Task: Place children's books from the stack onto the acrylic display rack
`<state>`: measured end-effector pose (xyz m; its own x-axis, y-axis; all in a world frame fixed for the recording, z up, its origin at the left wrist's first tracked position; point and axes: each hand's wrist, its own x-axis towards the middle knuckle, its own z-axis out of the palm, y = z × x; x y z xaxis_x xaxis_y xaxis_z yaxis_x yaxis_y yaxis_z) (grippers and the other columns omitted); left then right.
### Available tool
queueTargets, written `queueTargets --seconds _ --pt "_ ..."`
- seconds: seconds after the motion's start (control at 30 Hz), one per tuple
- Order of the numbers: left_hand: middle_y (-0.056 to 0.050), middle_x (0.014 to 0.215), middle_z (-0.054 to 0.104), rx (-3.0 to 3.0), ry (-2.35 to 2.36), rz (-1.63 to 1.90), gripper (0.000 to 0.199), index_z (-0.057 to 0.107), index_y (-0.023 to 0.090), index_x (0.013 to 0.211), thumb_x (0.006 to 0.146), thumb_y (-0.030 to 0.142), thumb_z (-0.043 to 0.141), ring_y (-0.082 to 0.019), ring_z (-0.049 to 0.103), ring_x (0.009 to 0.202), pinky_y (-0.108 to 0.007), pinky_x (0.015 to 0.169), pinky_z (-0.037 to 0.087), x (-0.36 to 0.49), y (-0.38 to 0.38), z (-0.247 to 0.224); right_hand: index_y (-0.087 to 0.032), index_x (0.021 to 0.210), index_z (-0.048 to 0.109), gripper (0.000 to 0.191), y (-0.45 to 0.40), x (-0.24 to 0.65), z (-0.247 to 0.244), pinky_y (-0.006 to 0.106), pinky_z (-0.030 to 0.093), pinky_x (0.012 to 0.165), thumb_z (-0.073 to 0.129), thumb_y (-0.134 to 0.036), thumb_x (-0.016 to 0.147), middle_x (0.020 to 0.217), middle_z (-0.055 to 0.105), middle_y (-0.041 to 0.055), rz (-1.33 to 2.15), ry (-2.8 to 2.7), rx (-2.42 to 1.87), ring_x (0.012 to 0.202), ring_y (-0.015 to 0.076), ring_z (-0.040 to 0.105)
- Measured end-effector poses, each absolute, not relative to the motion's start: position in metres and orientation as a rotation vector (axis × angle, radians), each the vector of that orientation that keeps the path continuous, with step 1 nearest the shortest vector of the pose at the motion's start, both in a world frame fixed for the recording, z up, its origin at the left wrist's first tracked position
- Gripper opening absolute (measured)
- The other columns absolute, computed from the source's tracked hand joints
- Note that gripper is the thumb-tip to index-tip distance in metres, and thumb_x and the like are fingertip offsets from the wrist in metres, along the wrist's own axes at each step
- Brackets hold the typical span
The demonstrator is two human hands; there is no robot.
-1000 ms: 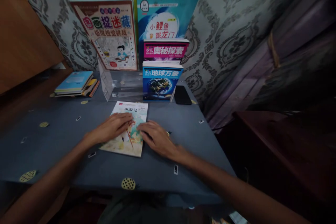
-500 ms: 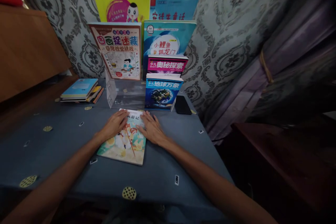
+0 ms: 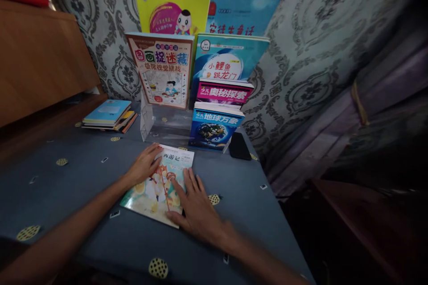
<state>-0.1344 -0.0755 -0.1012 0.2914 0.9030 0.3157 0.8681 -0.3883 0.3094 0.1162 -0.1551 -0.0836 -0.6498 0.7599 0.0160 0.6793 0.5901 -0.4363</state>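
Note:
A thin picture-cover book (image 3: 157, 189) with Chinese characters across its top lies face up on the table. My left hand (image 3: 144, 164) rests on the book's upper left side, fingers stretched out over the cover. On the lower right edge lies my right hand (image 3: 197, 207), its fingers spread, the thumb and fingertips over the cover. Just behind the book is a clear tiered display stand (image 3: 146, 120). A blue book with a globe (image 3: 214, 129) and a pink-topped book (image 3: 224, 92) stand in its right side; a puzzle book (image 3: 163, 71) leans at its left.
Taller yellow (image 3: 172, 2) and blue (image 3: 244, 13) books stand at the back, with a teal book (image 3: 230, 53) before them. A book pile (image 3: 109, 113) lies left. A black phone (image 3: 240, 146) lies right of the stand. A wooden cabinet (image 3: 43, 62) borders the left side.
My right hand has slid down the book's right side toward me, its fingers now wider apart. My left hand stays at the upper left. The whole view has shifted slightly.

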Motion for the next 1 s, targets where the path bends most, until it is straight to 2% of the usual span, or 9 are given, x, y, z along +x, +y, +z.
queueTargets --seconds 0.2,0.37,0.53,0.63,0.77,0.9,1.0 --pt "-0.021 0.135 0.064 2.356 1.951 0.637 0.041 0.060 0.011 0.131 0.099 0.028 0.041 -0.032 0.062 0.124 -0.051 0.107 0.048 -0.127 -0.078 -0.104 -0.023 0.162 0.023 0.088 -0.154 0.119 -0.082 0.067 0.013 0.123 0.062 -0.058 0.092 0.169 -0.001 0.0190 0.681 -2.648 -1.241 0.154 0.0420 -0.006" --pt "-0.014 0.122 0.072 2.244 1.841 0.855 0.038 0.066 0.017 0.125 0.093 0.027 0.046 -0.030 0.066 0.115 -0.049 0.108 0.045 -0.127 -0.075 -0.105 -0.027 0.162 0.019 0.091 -0.145 0.124 -0.117 0.072 0.018 0.119 0.061 -0.065 0.090 0.167 0.001 0.0184 0.541 -2.659 -1.133 0.153 0.0455 0.001" --pt "-0.012 0.111 0.076 1.590 1.622 1.236 0.049 0.067 0.016 0.121 0.078 0.039 0.062 -0.030 0.070 0.104 -0.043 0.095 0.053 -0.139 -0.063 -0.104 -0.027 0.160 0.026 0.102 -0.129 0.125 -0.154 0.076 0.027 0.112 0.066 -0.075 0.079 0.164 0.012 0.0245 0.408 -2.671 -1.086 0.149 0.0529 0.014" --pt "-0.011 0.104 0.077 1.084 1.414 1.335 0.057 0.066 0.014 0.116 0.067 0.042 0.075 -0.027 0.073 0.091 -0.034 0.077 0.056 -0.142 -0.060 -0.100 -0.029 0.159 0.032 0.103 -0.125 0.126 -0.163 0.076 0.031 0.110 0.070 -0.075 0.075 0.162 0.019 0.0249 0.352 -2.612 -1.088 0.147 0.0538 0.020" --pt "-0.006 0.080 0.077 0.707 1.273 1.218 0.045 0.068 0.014 0.101 0.063 0.034 0.083 -0.021 0.071 0.067 -0.029 0.062 0.054 -0.138 -0.063 -0.096 -0.027 0.159 0.031 0.102 -0.124 0.129 -0.162 0.072 0.036 0.110 0.073 -0.070 0.077 0.163 0.022 0.0236 0.355 -2.566 -1.019 0.148 0.0513 0.024" --pt "-0.005 0.078 0.077 0.517 1.233 1.270 0.032 0.069 0.015 0.093 0.067 0.025 0.085 -0.019 0.071 0.064 -0.028 0.063 0.056 -0.130 -0.072 -0.092 -0.019 0.159 0.035 0.085 -0.119 0.127 -0.157 0.066 0.034 0.116 0.064 -0.058 0.089 0.165 0.019 0.0205 0.407 -2.427 -1.101 0.152 0.0454 0.019" --pt "-0.006 0.077 0.077 0.528 1.132 1.305 0.029 0.070 0.014 0.087 0.068 0.028 0.087 -0.020 0.073 0.065 -0.029 0.064 0.057 -0.125 -0.076 -0.089 -0.014 0.157 0.037 0.075 -0.106 0.117 -0.149 0.062 0.029 0.120 0.053 -0.055 0.096 0.166 0.020 0.0188 0.522 -2.262 -1.226 0.154 0.0400 0.017"
